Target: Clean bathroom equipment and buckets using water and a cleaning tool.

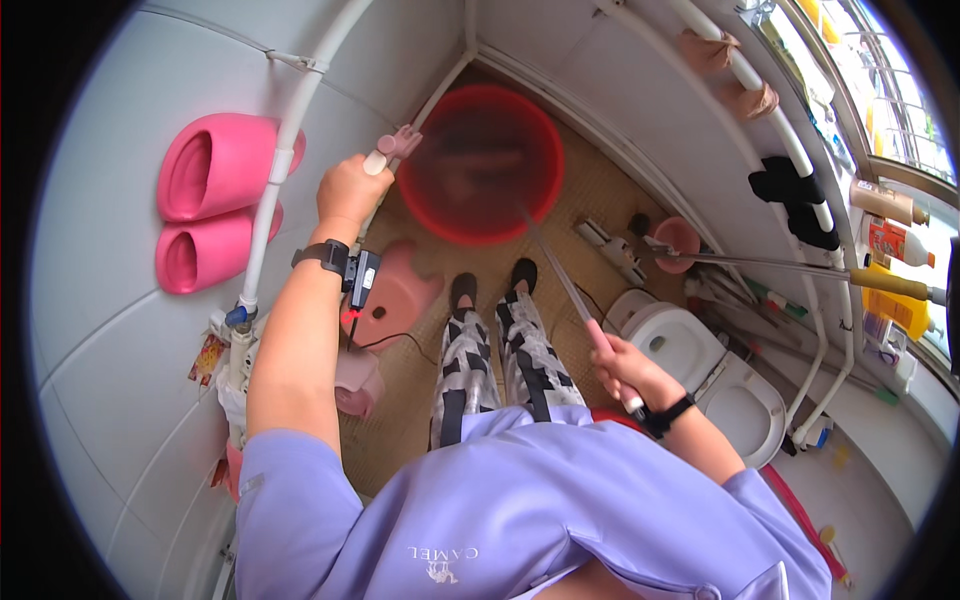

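At the red tub [457, 233]: pole in right hand, left hand on a pale piece

Pole [574, 291]: slim metal shaft, pink handle. It slants forward and left from the right hand [634, 374] to the tub's near right side. Whether the tip touches the rim or lies inside cannot be told; the tub's dark contents are blurred.

Right grip: fingers wrapped around the pink handle. Nearly all of the pole lies ahead of the fist; only a short white-tipped end shows behind it, near the black wristband [669, 414].

Left hand [350, 195]: near the tub's left edge, closed on a pale piece [375, 163] with a pink fitting [401, 142] at its upper end. Exact kind of piece unclear. Left wrist carries a small black device [362, 280] with a red light.

Surroundings: pink stool [407, 290] on the floor below the left forearm; dark shoes [524, 272] just short of the tub. To the right, toilet [672, 335] with its lid raised and a small pink bucket [678, 238] beyond. Pink slippers [215, 165] hang at a white pipe on the left wall; black cloths [785, 183] on the right-hand pipes.
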`<state>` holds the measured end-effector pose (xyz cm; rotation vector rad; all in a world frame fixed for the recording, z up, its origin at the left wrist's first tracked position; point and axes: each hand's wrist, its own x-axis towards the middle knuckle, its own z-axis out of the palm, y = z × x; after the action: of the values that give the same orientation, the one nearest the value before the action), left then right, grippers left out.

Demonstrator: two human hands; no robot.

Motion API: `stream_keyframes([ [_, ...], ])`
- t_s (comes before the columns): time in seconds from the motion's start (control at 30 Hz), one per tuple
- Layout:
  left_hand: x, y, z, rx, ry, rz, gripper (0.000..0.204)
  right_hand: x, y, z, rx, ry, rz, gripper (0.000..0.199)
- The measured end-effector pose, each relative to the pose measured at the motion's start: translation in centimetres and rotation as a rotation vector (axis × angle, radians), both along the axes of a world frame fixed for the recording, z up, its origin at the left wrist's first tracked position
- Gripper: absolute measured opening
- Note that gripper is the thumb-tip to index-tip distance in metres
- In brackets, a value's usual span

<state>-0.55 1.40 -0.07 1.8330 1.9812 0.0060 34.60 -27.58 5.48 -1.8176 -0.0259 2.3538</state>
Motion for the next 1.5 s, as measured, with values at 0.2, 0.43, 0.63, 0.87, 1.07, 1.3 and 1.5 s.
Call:
stream_keyframes([
  [0.2,0.7,0.5,0.8,-0.01,-0.015,-0.005,0.033,1.4,-3.7,1.9,0.053,-0.155,0.251,0.053],
  [0.43,1.5,-0.5,0.2,-0.002,-0.013,0.007,0.032,0.4,-1.0,-0.1,0.097,-0.085,-0.082,0.047],
  [0.63,2.1,-3.2,0.4,-0.095,-0.054,-0.038,0.033,1.9,-5.8,2.1,-0.096,0.384,-0.798,0.051],
  [0.87,8.5,-4.7,5.8,-0.226,-0.227,0.021,0.038,6.4,-11.2,6.9,-0.077,0.311,-0.763,0.059],
  [1.07,10.3,-5.1,11.5,-0.206,-0.151,0.007,0.036,9.1,-12.4,8.3,-0.017,0.232,-0.633,0.06],
  [1.3,10.5,-4.9,16.4,-0.198,-0.111,-0.009,0.032,13.5,-10.2,8.1,0.031,0.109,-0.317,0.066],
  [1.5,9.2,-4.5,18.9,-0.263,-0.148,-0.123,0.027,19.2,-5.9,8.6,0.134,-0.047,0.11,0.067],
])
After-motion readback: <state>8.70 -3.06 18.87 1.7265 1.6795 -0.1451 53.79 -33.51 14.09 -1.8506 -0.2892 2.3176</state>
